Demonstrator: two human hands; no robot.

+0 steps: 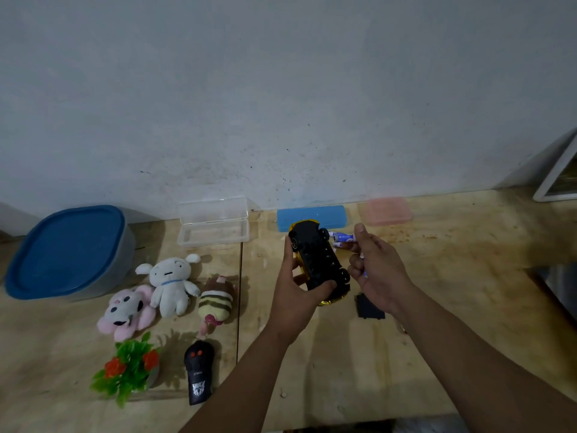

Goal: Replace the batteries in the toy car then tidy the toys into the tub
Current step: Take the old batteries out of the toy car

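- Toy car (pixel 317 260) turned belly-up, its black underside toward the camera, yellow body showing along the edges; the left hand (pixel 296 292) is clamped around its near end and lifts it off the wooden table (pixel 437 276).
- Right hand (pixel 379 276) just beside the car's right flank, fingers closed around batteries (pixel 343 237) whose blue-and-white ends poke out past the thumb.
- Black cover piece (pixel 370 307) lying flat on the table, directly under the right wrist.
- Left of the held car: three plush toys (pixel 170 285), a black remote (pixel 198 375) and a plastic plant (pixel 131 368).
- Tub (pixel 67 254), blue lid on, farthest left of the grip.
- Beyond the car, by the wall: clear case (pixel 214 225), open; blue case (pixel 312 217); pink case (pixel 388 210).
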